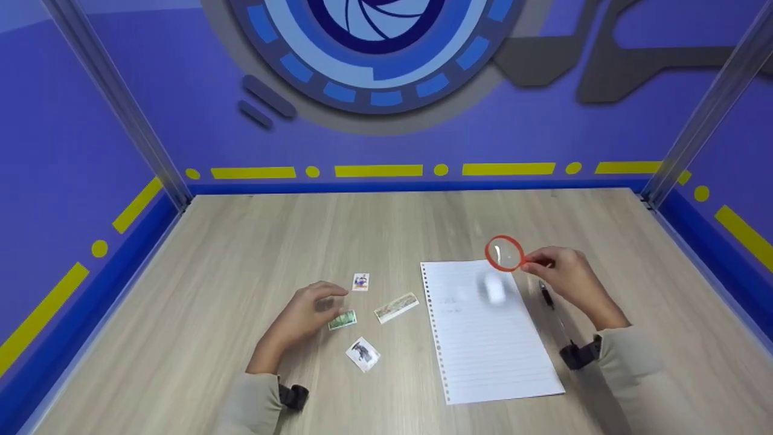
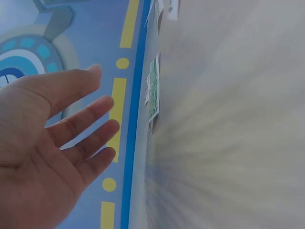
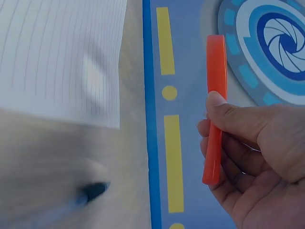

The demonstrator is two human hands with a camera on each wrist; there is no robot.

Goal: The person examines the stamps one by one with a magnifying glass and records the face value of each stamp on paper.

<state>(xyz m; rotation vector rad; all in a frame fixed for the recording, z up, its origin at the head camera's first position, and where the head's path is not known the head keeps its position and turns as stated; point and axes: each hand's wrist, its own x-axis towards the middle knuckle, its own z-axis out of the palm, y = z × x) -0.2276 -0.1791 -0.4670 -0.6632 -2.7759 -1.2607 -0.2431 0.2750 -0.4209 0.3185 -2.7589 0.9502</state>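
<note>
My right hand (image 1: 564, 278) pinches the handle of a red-rimmed magnifying glass (image 1: 505, 254) above the top right of a lined paper sheet (image 1: 495, 350). In the right wrist view its red handle (image 3: 215, 157) lies between thumb and fingers. My left hand (image 1: 308, 311), fingers loosely bent, hovers beside a green stamp (image 1: 343, 319); the left wrist view shows a gap between the fingers and the stamp (image 2: 154, 90). Around it lie a small colourful stamp (image 1: 360, 282), a long pale stamp (image 1: 396, 307) and a stamp with a dark figure (image 1: 363, 354).
A pen (image 1: 552, 305) lies right of the paper, partly under my right wrist. Faint writing shows near the sheet's upper left. Blue-purple panels (image 1: 386, 145) enclose the wooden table (image 1: 272, 235) at the back and sides.
</note>
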